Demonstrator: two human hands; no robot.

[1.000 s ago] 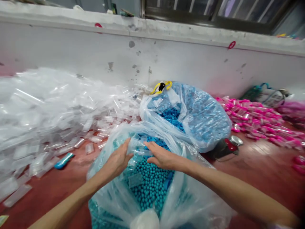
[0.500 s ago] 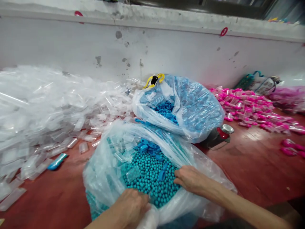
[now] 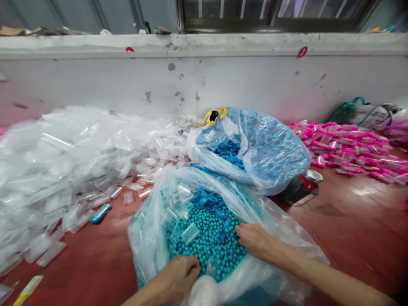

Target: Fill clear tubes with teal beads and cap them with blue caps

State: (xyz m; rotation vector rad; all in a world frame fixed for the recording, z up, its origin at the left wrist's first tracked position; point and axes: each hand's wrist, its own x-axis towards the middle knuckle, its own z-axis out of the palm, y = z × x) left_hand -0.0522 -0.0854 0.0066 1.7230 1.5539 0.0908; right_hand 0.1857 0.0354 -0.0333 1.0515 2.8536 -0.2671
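A clear plastic bag (image 3: 145,229) stands with its mouth wide, full of small teal beads (image 3: 210,233). On the beads lie several blue plastic caps (image 3: 207,199) and clear plastic tubes (image 3: 190,233). My left hand (image 3: 183,272) is at the near left side of the beads, its fingers curled closed; what they hold, if anything, is hidden. A clear piece (image 3: 211,267) shows just right of it. At the right side of the beads, my right hand (image 3: 255,240) is closed too, fingertips against the beads, their content out of sight.
Behind is a bag of blue parts (image 3: 274,144). A large heap of clear tubes (image 3: 79,157) spreads left, with a blue-capped tube (image 3: 100,213) before it. Pink-capped tubes (image 3: 344,144) lie right, beyond a dark container with a metal lid (image 3: 314,176). A wall (image 3: 127,85) runs behind.
The view has tilted up and turned left, so the scene sits lower and further right. My left hand has shifted slightly left from the clear piece; my right hand stays by the beads.
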